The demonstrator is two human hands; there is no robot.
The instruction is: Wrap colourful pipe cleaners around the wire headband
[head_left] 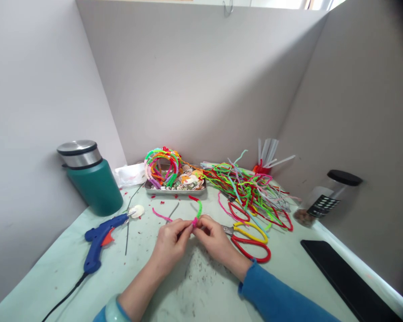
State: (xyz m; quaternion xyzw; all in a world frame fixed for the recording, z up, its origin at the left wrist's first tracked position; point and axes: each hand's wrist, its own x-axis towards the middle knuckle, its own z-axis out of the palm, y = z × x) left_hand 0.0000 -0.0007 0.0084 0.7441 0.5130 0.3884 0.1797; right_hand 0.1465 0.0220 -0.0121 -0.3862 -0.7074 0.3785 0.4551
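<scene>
Over the middle of the desk point(147, 290), the left hand point(171, 241) and right hand point(213, 235) meet, thumbs and fingers bent in to pinch the pink lower part of a fuzzy stem point(199, 209); its green length rises from the fingers and bends to a red end. A loose pink stem point(161, 215) lies just beyond the left hand. Beside the right hand lie scissors point(250, 239) with one yellow and one red handle loop.

The one label that shows clearly is on the lidded jar point(325, 199) by the desk's right edge: a black block point(323, 205) with rows of white marks, too small to read. A black slab point(349, 277) lies nearer along that edge. Toward the far edge sit a metal tray point(176, 191) with coiled fuzzy rings point(164, 166) and a tangle of coloured stems point(255, 192). Near the left edge are a green bottle point(94, 185) and a blue glue gun point(102, 237).
</scene>
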